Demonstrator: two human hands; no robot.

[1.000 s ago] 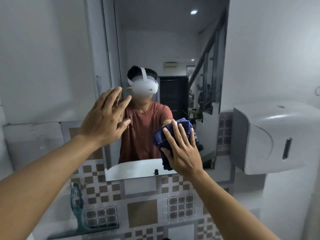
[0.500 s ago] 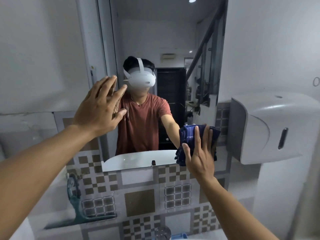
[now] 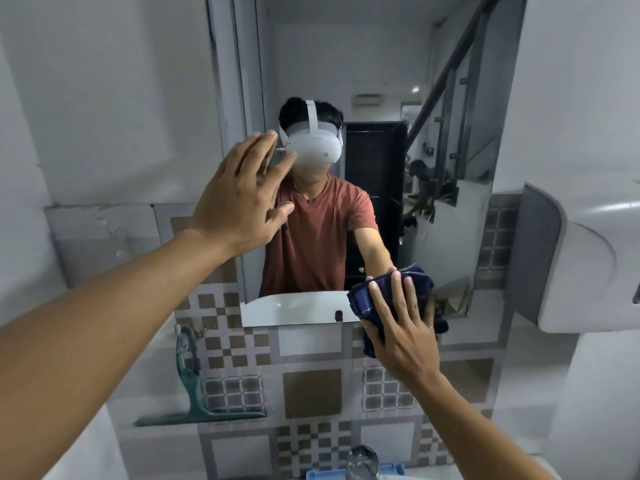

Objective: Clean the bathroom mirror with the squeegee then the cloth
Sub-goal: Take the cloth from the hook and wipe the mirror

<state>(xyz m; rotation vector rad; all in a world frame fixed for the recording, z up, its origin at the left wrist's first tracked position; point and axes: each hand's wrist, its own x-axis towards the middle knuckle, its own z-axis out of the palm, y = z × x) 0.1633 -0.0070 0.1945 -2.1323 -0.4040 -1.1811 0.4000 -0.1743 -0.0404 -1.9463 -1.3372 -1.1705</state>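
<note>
At the lower right corner of the mirror (image 3: 381, 81), the right hand (image 3: 403, 336) is pressing a dark blue cloth (image 3: 391, 299) flat against the glass, its fingers spread wide over the bunched fabric rather than curling round it. Part of the cloth is hanging past the mirror's bottom edge onto the patterned tiles (image 3: 311, 393). Over at the mirror's left edge, higher up, the left hand (image 3: 242, 199) is lying open with its palm toward the glass, fingers stretched and slightly fanned, holding nothing; I cannot tell whether it is actually touching the surface. Down to the left, well apart from both hands, the green squeegee (image 3: 194, 393) is standing on its blade on a ledge, its handle leaning against the tiled wall. On the right wall, a white dispenser (image 3: 588, 265) is sitting just beside the mirror. Below, at the bottom edge, a chrome tap (image 3: 362, 460) is showing, somewhat blurred. In the mirror, the person's reflection is reaching toward the cloth.
</note>
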